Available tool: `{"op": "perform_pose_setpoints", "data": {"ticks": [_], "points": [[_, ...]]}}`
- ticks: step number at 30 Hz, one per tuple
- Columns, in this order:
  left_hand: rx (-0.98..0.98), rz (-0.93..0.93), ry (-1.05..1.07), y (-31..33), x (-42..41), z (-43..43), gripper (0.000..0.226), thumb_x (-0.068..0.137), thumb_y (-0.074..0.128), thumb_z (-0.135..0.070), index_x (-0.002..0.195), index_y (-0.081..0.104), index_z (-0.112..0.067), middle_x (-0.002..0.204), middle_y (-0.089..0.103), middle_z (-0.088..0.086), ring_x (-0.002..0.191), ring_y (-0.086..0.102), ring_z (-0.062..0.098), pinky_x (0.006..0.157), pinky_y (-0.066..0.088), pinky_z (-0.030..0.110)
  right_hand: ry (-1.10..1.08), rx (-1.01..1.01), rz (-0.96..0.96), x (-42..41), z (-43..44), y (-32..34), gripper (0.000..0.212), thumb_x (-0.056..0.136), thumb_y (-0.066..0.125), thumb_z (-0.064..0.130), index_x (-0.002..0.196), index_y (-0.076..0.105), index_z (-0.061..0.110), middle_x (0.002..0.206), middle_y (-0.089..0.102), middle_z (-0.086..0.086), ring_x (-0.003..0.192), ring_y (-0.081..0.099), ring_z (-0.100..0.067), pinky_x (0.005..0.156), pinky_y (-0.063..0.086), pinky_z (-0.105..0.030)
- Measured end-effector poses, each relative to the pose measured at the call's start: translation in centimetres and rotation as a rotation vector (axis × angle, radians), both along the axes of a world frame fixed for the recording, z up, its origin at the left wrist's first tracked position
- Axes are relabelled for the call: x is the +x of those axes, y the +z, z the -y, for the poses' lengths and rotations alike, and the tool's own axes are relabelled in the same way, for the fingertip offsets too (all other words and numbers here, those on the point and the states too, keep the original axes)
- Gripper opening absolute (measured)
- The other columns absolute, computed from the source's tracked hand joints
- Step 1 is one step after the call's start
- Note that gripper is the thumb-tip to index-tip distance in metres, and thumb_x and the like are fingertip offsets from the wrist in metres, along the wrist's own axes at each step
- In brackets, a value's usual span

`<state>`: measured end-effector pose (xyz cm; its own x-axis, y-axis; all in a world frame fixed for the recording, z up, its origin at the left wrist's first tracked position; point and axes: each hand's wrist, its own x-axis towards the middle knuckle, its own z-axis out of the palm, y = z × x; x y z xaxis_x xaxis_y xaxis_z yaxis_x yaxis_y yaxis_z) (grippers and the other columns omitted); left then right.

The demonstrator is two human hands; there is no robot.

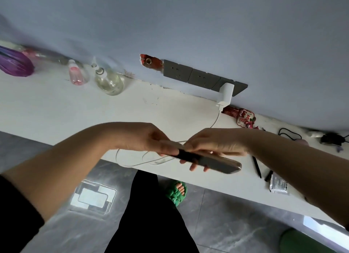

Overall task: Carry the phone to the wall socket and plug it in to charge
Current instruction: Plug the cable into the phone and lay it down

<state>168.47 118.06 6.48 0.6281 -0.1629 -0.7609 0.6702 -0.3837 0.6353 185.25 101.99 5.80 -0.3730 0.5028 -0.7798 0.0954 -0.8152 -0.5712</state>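
Head cam, tilted, looking down, close over counter (56, 109).

Bottles (98, 77) left of wall socket (204, 77); charger (225, 95) plugged in at right.

Both hands met above the surface's (75, 109) near edge: the right hand (213, 145) held the phone (213, 163), the left hand (149, 139) pinched at its end, where the white cable (215, 122) ran from the charger (225, 95) in the wall socket (200, 77).

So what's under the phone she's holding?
Under the phone, fingertips of the right hand show, with loops of white cable and the counter edge below. The phone's cable end is hidden by both hands.
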Motion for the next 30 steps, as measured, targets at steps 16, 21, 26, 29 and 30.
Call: {"op": "perform_pose_setpoints", "data": {"ticks": [16,21,26,29,30], "points": [[-0.22,-0.345,0.677,-10.4,-6.2,-8.1,0.074,0.084,0.014,-0.074,0.119,0.06,-0.028,0.102,0.077,-0.001,0.095,0.074,0.017,0.077,0.05,0.032,-1.093,-0.301,-0.151,-1.9,-5.3,-10.7,0.066,0.086,0.044,0.067,0.108,0.059,0.007,0.114,0.064,-0.017,0.099,0.069,-0.035,0.071,0.06,-0.048],[0.058,-0.277,0.847,-14.5,-3.5,-8.9,0.06,0.092,0.017,-0.063,0.095,0.06,-0.022,0.09,0.07,0.0,0.074,0.068,0.014,0.075,0.04,0.032,-1.177,-0.312,0.032,-2.4,-8.2,-14.4,0.058,0.091,0.042,0.061,0.101,0.062,0.008,0.096,0.064,-0.009,0.094,0.066,-0.026,0.073,0.059,-0.044],[0.074,-0.211,0.932,-18.6,-1.0,-9.9,0.059,0.096,0.02,-0.056,0.092,0.058,-0.011,0.089,0.064,0.013,0.081,0.062,0.027,0.088,0.043,0.037,-1.242,-0.386,0.243,-2.0,-10.2,-17.9,0.054,0.094,0.039,0.057,0.112,0.06,0.011,0.118,0.062,-0.01,0.112,0.059,-0.027,0.077,0.055,-0.041],[0.068,-0.219,0.954,-20.5,-0.7,-10.6,0.062,0.095,0.024,-0.057,0.091,0.062,-0.009,0.097,0.066,0.013,0.106,0.063,0.034,0.108,0.039,0.043,-1.276,-0.408,0.297,-1.7,-10.6,-19.0,0.049,0.096,0.037,0.053,0.103,0.061,0.01,0.115,0.062,-0.01,0.111,0.059,-0.027,0.075,0.055,-0.039],[0.068,-0.224,0.957,-21.1,-0.7,-10.8,0.062,0.095,0.024,-0.058,0.09,0.063,-0.009,0.101,0.068,0.013,0.11,0.062,0.034,0.109,0.039,0.044,-1.274,-0.408,0.314,-1.7,-10.6,-19.4,0.048,0.096,0.037,0.052,0.099,0.061,0.01,0.112,0.062,-0.01,0.108,0.06,-0.027,0.077,0.055,-0.04]]}}
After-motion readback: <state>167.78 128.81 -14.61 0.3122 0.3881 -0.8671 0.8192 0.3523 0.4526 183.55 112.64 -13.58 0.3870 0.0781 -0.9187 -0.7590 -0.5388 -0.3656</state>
